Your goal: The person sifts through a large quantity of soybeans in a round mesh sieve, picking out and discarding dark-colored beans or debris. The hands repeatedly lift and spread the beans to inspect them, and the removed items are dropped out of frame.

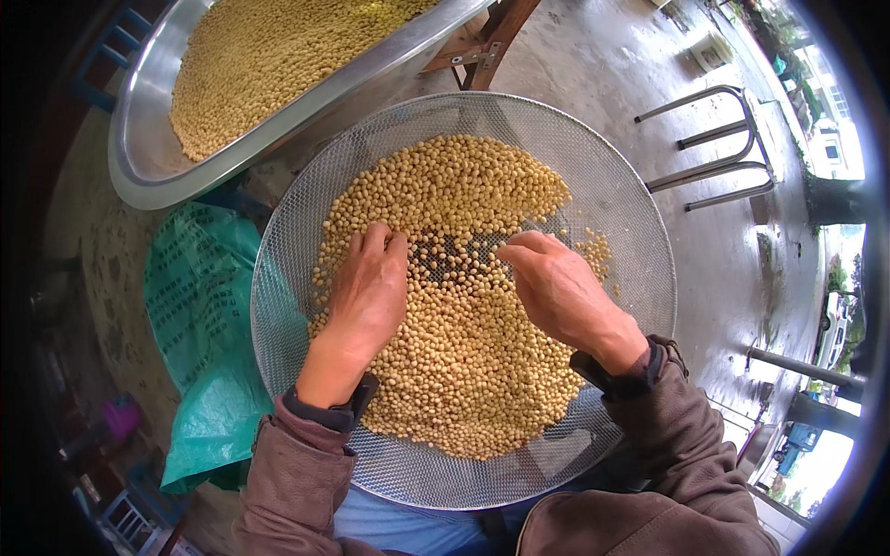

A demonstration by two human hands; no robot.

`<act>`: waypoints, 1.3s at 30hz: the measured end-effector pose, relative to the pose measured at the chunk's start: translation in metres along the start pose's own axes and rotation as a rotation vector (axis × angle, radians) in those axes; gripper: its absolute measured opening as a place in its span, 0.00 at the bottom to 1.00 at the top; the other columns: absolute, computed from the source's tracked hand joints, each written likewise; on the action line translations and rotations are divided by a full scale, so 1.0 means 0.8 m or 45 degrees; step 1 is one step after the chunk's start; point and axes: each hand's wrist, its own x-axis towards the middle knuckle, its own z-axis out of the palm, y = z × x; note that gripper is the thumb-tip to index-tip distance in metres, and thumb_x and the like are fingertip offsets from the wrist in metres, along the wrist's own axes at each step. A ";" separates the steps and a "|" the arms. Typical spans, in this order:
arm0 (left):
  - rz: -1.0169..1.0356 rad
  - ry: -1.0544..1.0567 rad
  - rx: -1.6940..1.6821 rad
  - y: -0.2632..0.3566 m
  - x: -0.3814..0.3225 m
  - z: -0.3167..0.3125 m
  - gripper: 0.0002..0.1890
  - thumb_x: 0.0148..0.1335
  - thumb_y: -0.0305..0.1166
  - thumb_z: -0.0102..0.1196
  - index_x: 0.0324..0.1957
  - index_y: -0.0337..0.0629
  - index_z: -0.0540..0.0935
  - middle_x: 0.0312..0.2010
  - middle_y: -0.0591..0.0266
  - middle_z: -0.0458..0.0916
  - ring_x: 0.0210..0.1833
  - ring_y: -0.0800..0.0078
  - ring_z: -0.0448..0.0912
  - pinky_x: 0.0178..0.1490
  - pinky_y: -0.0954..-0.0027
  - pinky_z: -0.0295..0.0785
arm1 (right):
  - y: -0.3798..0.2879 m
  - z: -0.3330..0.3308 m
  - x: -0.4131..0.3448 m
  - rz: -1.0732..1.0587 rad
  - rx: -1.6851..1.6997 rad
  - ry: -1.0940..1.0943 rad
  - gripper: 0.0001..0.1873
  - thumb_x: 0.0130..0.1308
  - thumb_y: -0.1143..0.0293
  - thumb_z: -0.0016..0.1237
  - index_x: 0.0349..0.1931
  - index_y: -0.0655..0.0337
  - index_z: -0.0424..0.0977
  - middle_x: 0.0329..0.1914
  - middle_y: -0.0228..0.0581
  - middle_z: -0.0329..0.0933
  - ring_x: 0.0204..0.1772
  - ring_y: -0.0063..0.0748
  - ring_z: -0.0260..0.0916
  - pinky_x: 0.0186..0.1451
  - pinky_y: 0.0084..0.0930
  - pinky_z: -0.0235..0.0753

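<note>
A round wire-mesh sieve lies before me, bearing soybeans in a far heap and a larger near heap, with a thin strip of scattered beans between them. My left hand rests at the left end of that strip, back upward, its fingertips curled down among the beans. On the right, my right hand is bent over the beans, thumb and fingers close together. Whether either hand holds beans is hidden by the fingers. A few loose beans lie on the mesh right of my right hand.
A large metal tub with more soybeans stands at the upper left, next to a wooden frame. A green plastic sack hangs left of the sieve. Metal stool legs and a bucket are on the wet floor at right.
</note>
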 end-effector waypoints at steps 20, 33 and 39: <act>-0.091 -0.029 -0.047 0.020 -0.003 -0.006 0.10 0.60 0.17 0.59 0.43 0.26 0.78 0.47 0.42 0.72 0.50 0.46 0.80 0.44 0.55 0.85 | 0.000 0.086 0.047 0.034 -0.209 0.133 0.03 0.63 0.72 0.56 0.34 0.60 0.77 0.34 0.43 0.76 0.38 0.49 0.82 0.38 0.44 0.81; -0.032 0.094 -0.087 0.015 -0.004 -0.011 0.07 0.62 0.19 0.57 0.41 0.27 0.77 0.42 0.43 0.74 0.38 0.47 0.84 0.36 0.52 0.83 | -0.018 0.083 0.066 0.075 -0.489 -0.167 0.06 0.60 0.76 0.55 0.37 0.66 0.76 0.36 0.55 0.80 0.37 0.54 0.84 0.38 0.44 0.83; -0.062 0.103 -0.074 0.008 -0.007 -0.010 0.04 0.62 0.19 0.56 0.37 0.28 0.78 0.37 0.44 0.75 0.35 0.48 0.84 0.34 0.52 0.82 | -0.014 0.044 0.062 0.255 -0.059 -0.017 0.04 0.63 0.75 0.53 0.35 0.65 0.74 0.32 0.53 0.81 0.30 0.46 0.81 0.33 0.42 0.80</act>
